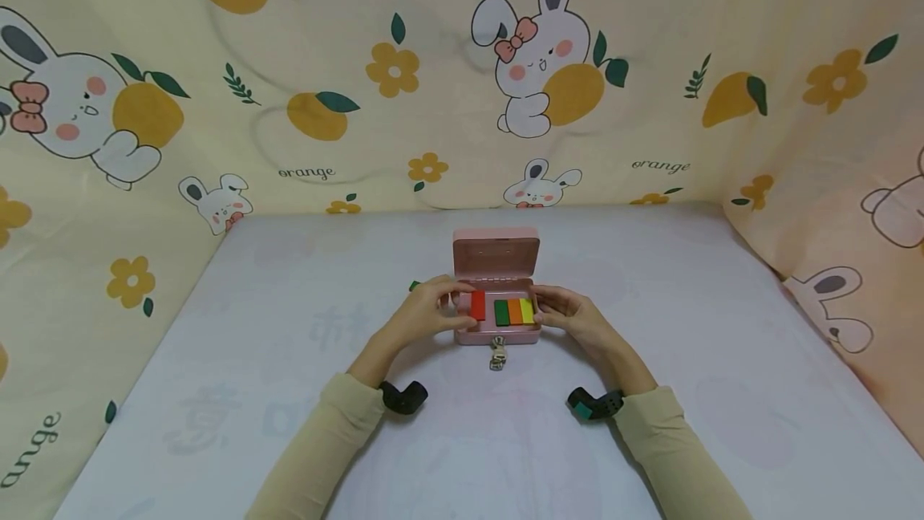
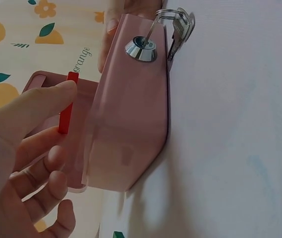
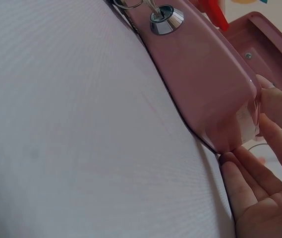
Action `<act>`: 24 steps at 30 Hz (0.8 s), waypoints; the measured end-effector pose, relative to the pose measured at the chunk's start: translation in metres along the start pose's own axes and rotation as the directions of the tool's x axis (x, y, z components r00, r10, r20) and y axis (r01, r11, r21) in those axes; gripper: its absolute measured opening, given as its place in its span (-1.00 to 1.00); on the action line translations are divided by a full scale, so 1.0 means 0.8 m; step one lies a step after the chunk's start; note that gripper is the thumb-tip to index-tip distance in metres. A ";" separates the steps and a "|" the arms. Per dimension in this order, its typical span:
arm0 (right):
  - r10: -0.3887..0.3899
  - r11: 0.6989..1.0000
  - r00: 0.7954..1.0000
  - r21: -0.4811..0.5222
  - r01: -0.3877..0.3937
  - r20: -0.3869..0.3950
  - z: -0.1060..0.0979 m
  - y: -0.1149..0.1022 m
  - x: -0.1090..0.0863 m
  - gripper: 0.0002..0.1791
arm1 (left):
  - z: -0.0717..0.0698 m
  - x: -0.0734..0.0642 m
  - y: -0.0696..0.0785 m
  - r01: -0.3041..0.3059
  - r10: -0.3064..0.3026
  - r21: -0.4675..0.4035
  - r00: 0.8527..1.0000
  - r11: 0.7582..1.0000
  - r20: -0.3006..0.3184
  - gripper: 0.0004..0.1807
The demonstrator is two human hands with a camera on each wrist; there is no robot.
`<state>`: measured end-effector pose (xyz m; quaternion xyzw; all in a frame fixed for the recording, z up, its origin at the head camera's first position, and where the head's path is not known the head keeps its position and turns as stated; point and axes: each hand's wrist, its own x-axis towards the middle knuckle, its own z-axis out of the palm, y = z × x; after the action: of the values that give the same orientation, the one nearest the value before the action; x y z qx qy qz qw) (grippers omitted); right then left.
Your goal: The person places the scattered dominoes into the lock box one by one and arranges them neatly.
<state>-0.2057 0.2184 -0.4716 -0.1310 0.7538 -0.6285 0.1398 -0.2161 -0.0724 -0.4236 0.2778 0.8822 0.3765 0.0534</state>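
A pink metal cash box (image 1: 498, 337) stands with its lid (image 1: 496, 257) raised. Inside it, green (image 1: 501, 313), orange (image 1: 515, 311) and yellow blocks (image 1: 527, 311) lie side by side at the right. My left hand (image 1: 426, 311) pinches a flat red block (image 2: 66, 111) between thumb and fingertips, over the left part of the box. At the right end of the box, my right hand (image 1: 577, 319) grips the side wall, its thumb (image 3: 277, 101) at the rim and other fingers lower against the outside.
Keys (image 1: 498, 353) on a ring hang from the front lock (image 2: 141, 48). A green piece (image 1: 415, 286) shows on the table behind my left hand. White cloth covers the table (image 1: 491, 456); a patterned curtain (image 1: 433, 127) rises behind it and at both sides.
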 end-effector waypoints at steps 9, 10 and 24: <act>0.012 1.000 1.000 0.005 -0.012 0.001 0.000 0.001 0.000 -0.34 | 0.007 0.005 -0.001 0.039 -0.039 -0.004 0.999 0.999 0.006 -0.45; 0.011 1.000 1.000 0.007 -0.011 0.001 0.000 0.001 0.000 -0.34 | 0.008 0.006 -0.001 0.041 -0.041 -0.004 0.999 0.999 0.004 -0.45; 0.013 1.000 1.000 0.007 -0.013 -0.001 0.000 0.000 -0.001 -0.33 | 0.017 0.011 -0.002 0.033 -0.033 -0.008 0.999 0.999 0.020 -0.47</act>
<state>-0.2050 0.2183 -0.4714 -0.1254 0.7525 -0.6304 0.1438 -0.2203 -0.0599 -0.4334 0.2665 0.8846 0.3763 0.0695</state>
